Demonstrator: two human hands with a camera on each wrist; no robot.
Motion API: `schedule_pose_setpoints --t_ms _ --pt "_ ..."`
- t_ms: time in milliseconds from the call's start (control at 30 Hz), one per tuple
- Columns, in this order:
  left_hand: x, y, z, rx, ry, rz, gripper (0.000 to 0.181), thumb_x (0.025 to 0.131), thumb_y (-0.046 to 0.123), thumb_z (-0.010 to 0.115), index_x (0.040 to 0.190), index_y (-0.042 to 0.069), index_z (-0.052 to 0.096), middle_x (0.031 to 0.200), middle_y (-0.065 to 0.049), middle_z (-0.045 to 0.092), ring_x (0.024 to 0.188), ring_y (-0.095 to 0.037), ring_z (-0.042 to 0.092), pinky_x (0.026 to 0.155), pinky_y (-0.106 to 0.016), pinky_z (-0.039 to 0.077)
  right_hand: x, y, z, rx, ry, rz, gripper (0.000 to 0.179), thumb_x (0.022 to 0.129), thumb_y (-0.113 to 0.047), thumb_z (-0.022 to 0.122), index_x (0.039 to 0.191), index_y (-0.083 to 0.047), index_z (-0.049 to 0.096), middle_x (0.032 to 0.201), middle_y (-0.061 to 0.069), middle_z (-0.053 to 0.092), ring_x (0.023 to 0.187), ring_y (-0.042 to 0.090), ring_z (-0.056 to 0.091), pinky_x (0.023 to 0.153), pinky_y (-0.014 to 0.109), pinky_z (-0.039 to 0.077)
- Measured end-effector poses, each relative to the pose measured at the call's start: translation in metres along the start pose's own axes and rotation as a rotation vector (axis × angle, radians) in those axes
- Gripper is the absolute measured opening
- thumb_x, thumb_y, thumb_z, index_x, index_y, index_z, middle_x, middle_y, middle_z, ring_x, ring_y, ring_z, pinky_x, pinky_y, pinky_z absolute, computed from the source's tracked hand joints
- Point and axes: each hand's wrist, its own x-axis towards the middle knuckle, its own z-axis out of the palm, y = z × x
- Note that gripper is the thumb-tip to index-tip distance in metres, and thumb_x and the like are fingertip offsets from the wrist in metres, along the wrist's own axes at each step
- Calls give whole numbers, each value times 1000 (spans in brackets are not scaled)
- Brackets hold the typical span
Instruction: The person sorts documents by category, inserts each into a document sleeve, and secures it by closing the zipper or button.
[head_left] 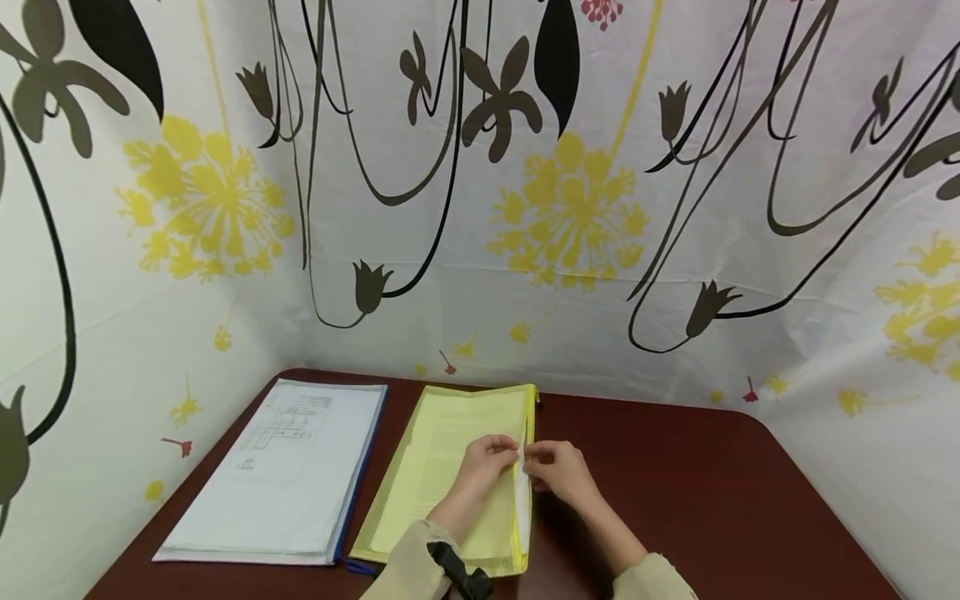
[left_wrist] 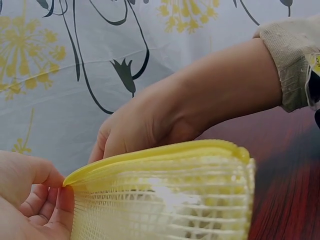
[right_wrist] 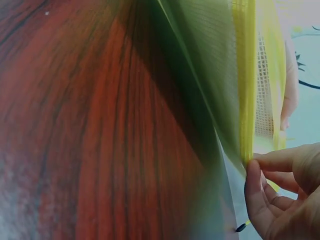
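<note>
A yellow mesh zipper pouch [head_left: 435, 467] with printed paper inside lies on the table, its long right side parted so a white strip shows. My left hand [head_left: 483, 471] pinches the near layer of that opening between thumb and fingers. Facing it, my right hand [head_left: 562, 471] pinches the other edge. In the left wrist view the yellow zipper edge [left_wrist: 155, 152] bows upward from the left fingertips [left_wrist: 59, 182]. The right wrist view has thumb and forefinger of the right hand [right_wrist: 280, 190] nipping the yellow zipper band [right_wrist: 245, 100].
Left of the yellow pouch lies a clear pouch [head_left: 300, 492] with a blue edge and a sheet bearing a drawing. Dark red-brown tabletop [head_left: 675, 500] extends to the right. A flower-patterned cloth [head_left: 465, 225] hangs behind the table and along its sides.
</note>
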Motion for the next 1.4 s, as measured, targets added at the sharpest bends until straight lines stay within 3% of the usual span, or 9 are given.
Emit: schedule_pose_setpoints --t_ms 167,333,600,767,933,1167,1400 --pt "0 1 -1 -6 4 -13 26 88 -2 64 112 -11 62 111 -22 69 90 -8 62 84 -30 57 4 1 5 -107 -8 -31 25 86 -8 75 110 -4 74 82 7 69 59 14 61 53 28 54" --pt "-1 1 -2 -40 13 -20 25 88 -2 64 111 -10 62 110 -18 69 91 -9 62 86 -29 56 9 2 9 -129 -38 -75 26 86 -9 74 111 -4 74 75 4 65 53 14 56 50 27 49" --pt "1 1 -5 -59 50 -14 23 88 0 65 109 -8 63 110 -17 70 88 -8 62 83 -24 55 28 6 -8 -49 -109 -56 24 93 -19 70 114 -6 73 104 13 74 71 15 64 61 30 57" --pt "4 2 -5 -68 74 1 20 87 1 66 106 -7 64 108 -16 71 86 -6 61 80 -21 53 51 3 -26 -7 -22 -15 22 95 -16 66 113 -4 73 101 14 73 82 18 68 69 34 60" --pt "5 -2 -6 -83 76 -10 18 86 -1 66 103 -7 64 106 -16 71 84 -5 59 77 -20 52 75 7 -36 -65 62 -4 26 96 -13 64 119 -3 69 122 21 67 92 29 69 74 37 59" --pt "2 -4 -5 -93 45 -5 18 88 0 64 105 -7 63 106 -15 70 85 -6 60 80 -23 53 107 23 -36 -123 68 -78 40 99 -6 57 138 -1 55 143 23 54 127 43 54 96 53 51" --pt "3 -4 -3 -107 41 -3 18 88 0 65 105 -7 63 107 -16 70 85 -6 60 79 -23 53 121 31 -26 -169 -1 -129 47 99 -2 54 145 2 45 146 30 47 135 48 45 106 61 42"
